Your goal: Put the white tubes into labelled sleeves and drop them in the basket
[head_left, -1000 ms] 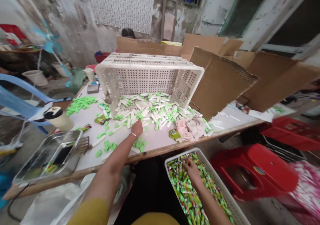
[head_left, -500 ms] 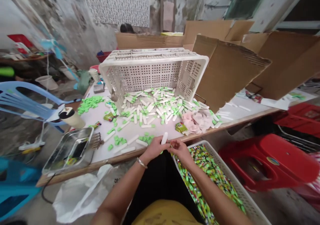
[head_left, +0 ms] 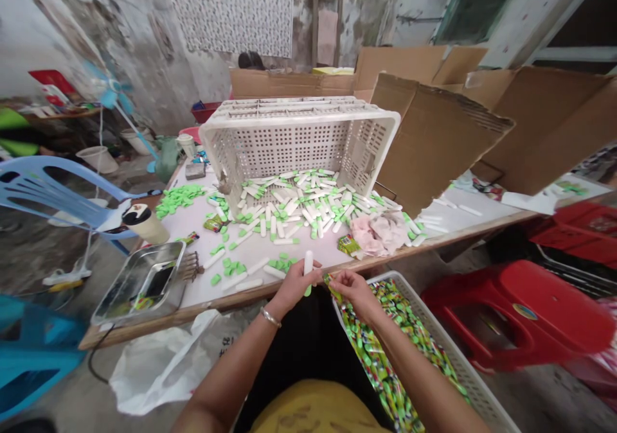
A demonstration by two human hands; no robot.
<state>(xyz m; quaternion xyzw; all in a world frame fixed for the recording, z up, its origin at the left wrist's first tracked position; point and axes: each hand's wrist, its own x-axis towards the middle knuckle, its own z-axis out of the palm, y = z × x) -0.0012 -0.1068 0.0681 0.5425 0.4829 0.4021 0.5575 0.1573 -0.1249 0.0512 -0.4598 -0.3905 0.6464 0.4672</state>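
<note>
White, smooth, round-tipped tube (head_left: 308,263) with green lower end: nearly upright, grasped by left hand (head_left: 291,286) at bench (head_left: 328,249) near edge. Right hand (head_left: 355,293) pinches printed green-yellow wrapper (head_left: 332,285), just beside. Open surface beyond, reaching heaped white-and-green tubes (head_left: 315,211).

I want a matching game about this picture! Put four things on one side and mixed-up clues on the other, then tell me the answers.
Things:
1. Left hand
2. Right hand
3. Cloth
4. Crate on the table

Clues:
A. Pale pink and crumpled
B. Pinching a green-and-yellow wrapper
C. Tipped on its side, opening toward the person
D. Holding a white stick with a green end

Right pairs: 1-D, 2-B, 3-A, 4-C
</note>
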